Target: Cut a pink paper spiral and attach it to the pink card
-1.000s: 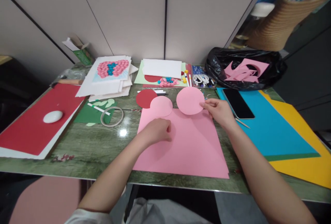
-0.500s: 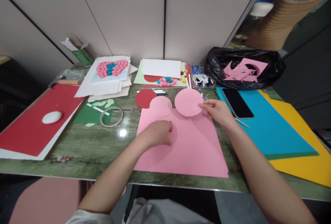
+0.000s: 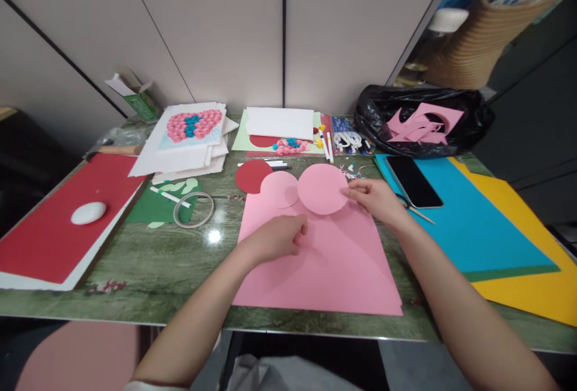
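Note:
A large pink paper circle (image 3: 323,189) is pinched at its right edge by my right hand (image 3: 372,198). It lies or hovers over the top of a pink paper sheet (image 3: 347,264). Its left edge meets a smaller pink circle (image 3: 279,189), which partly covers a red circle (image 3: 253,175). Over the middle of the sheet is my left hand (image 3: 279,237), fingers loosely curled, thumb and index apart, with nothing visible in them. Whether it touches the sheet I cannot tell.
Left are a tape roll (image 3: 193,222), green paper (image 3: 139,206) and red paper (image 3: 40,240) bearing a white oval object (image 3: 88,213). Right are blue paper (image 3: 478,228), a phone (image 3: 413,180), scissors (image 3: 412,207) and a black bag (image 3: 372,114) of pink scraps. Artwork (image 3: 157,153) lies behind.
My right hand has brought the large pink circle slightly left and toward me, against the smaller pink circle. My left hand has shifted slightly right. The view has tilted a little.

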A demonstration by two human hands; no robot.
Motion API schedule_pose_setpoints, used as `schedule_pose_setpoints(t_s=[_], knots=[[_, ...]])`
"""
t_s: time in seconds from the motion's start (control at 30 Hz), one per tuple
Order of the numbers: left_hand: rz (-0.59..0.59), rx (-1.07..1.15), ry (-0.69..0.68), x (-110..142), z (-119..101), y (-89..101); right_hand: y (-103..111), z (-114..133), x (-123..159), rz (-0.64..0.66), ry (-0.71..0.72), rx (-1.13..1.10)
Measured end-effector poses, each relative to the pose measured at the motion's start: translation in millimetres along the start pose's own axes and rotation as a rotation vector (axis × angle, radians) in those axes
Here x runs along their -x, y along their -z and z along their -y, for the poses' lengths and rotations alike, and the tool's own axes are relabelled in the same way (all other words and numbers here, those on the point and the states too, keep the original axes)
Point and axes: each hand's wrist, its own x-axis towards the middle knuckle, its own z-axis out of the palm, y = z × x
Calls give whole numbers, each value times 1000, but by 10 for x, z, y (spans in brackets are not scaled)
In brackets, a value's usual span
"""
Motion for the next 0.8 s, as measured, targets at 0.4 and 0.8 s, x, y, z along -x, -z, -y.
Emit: schedule_pose_setpoints(t_s=[0.4, 0.8], knots=[[-524, 278, -24, -69, -55, 193, -10, 171, 66, 137, 79, -14], [-636, 700, 42, -235, 67, 94, -22, 252, 116, 121, 156, -167]])
